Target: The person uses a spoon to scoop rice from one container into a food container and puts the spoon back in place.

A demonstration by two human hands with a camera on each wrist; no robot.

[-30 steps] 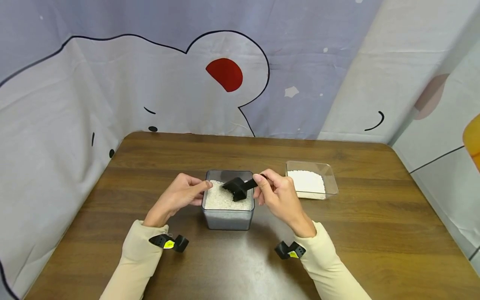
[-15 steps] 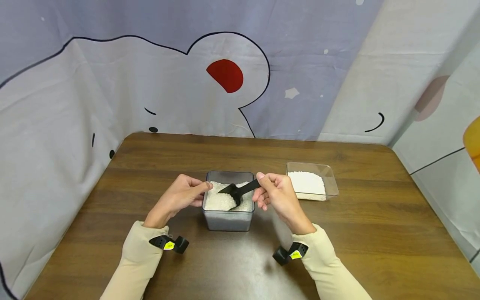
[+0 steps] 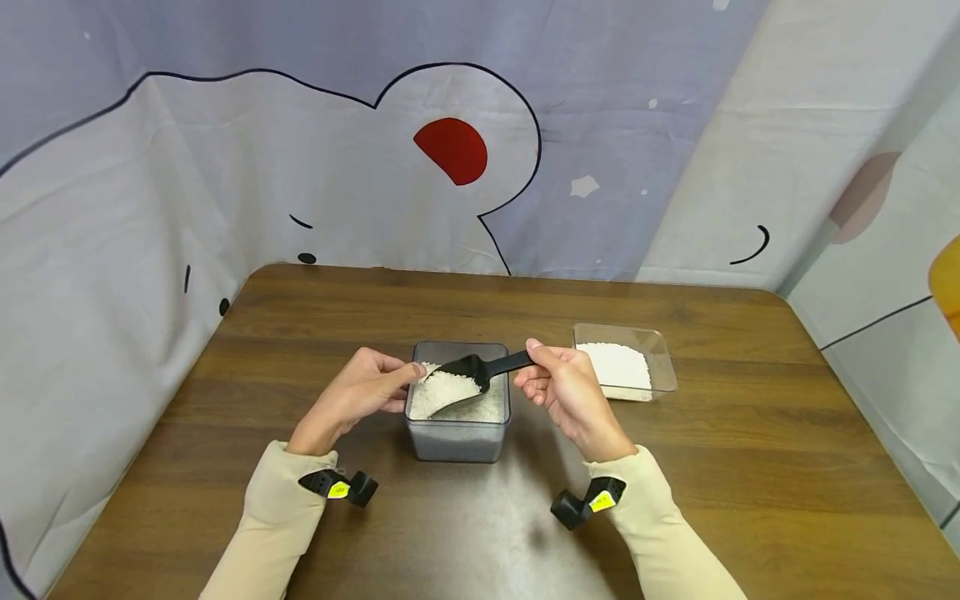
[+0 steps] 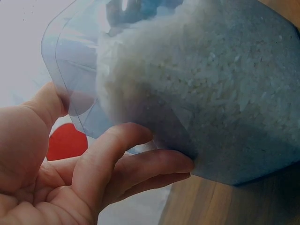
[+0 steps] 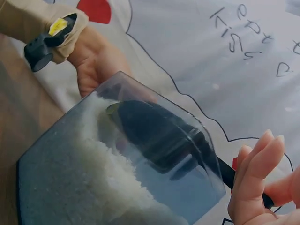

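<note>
Black scoop [image 3: 480,372], laden with rice [image 3: 453,389], gripped by its handle in fingers of right hand [image 3: 572,396] | around it, smoky bin [image 3: 457,445], pinched at left wall by fingers of left hand [image 3: 358,393] | to the right, on table [image 3: 750,417], clear tray [image 3: 658,362]

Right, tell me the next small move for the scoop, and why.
Perhaps raise the black scoop slowly, keeping it level, until it clears the rim of the grey-tinted container. It already carries white rice, the right hand grips its handle end, and the left hand pinches the container's wall; tilting now would likely spill grains.
</note>
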